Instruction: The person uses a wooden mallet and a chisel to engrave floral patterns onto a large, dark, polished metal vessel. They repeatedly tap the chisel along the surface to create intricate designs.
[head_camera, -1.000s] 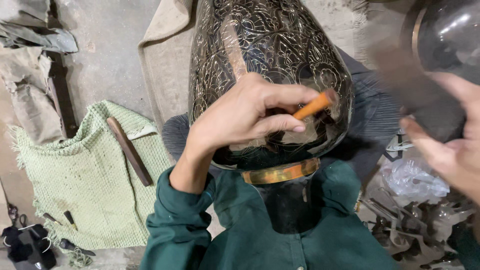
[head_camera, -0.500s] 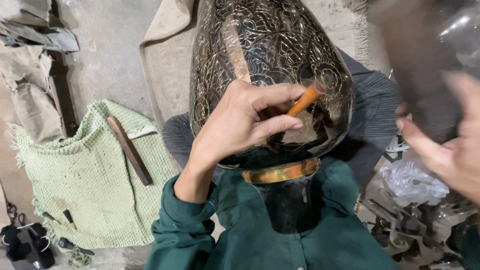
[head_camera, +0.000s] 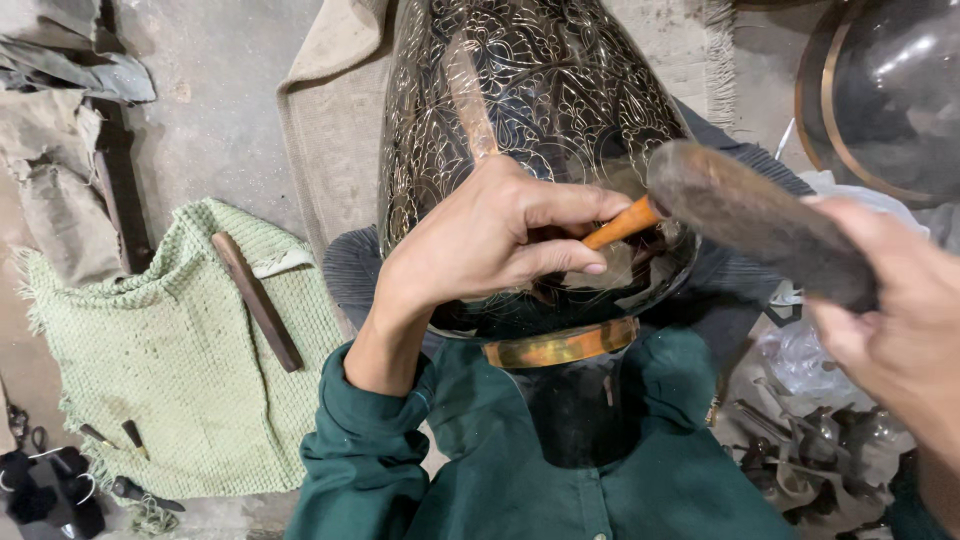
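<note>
Resting on the person's lap, one big dark vase (head_camera: 520, 110) shines with gold flowers. Left hand (head_camera: 490, 245) pinches one orange chisel (head_camera: 622, 224); right hand (head_camera: 890, 320) grips one wooden mallet (head_camera: 750, 225).

— What covers the ground here?
— A bare grey concrete floor (head_camera: 215, 90), with a green woven mat (head_camera: 170, 380) lying on it.
— Anything beyond that?
— A beige cloth (head_camera: 330, 130) alongside, crumpled sacking (head_camera: 55, 190) far left, soft even light.

One engraved vase (head_camera: 540, 120), one orange chisel (head_camera: 622, 223), one mallet (head_camera: 760, 225) — two hands, one green cloth (head_camera: 170, 370), lower left — one wooden stick (head_camera: 257, 300).
</note>
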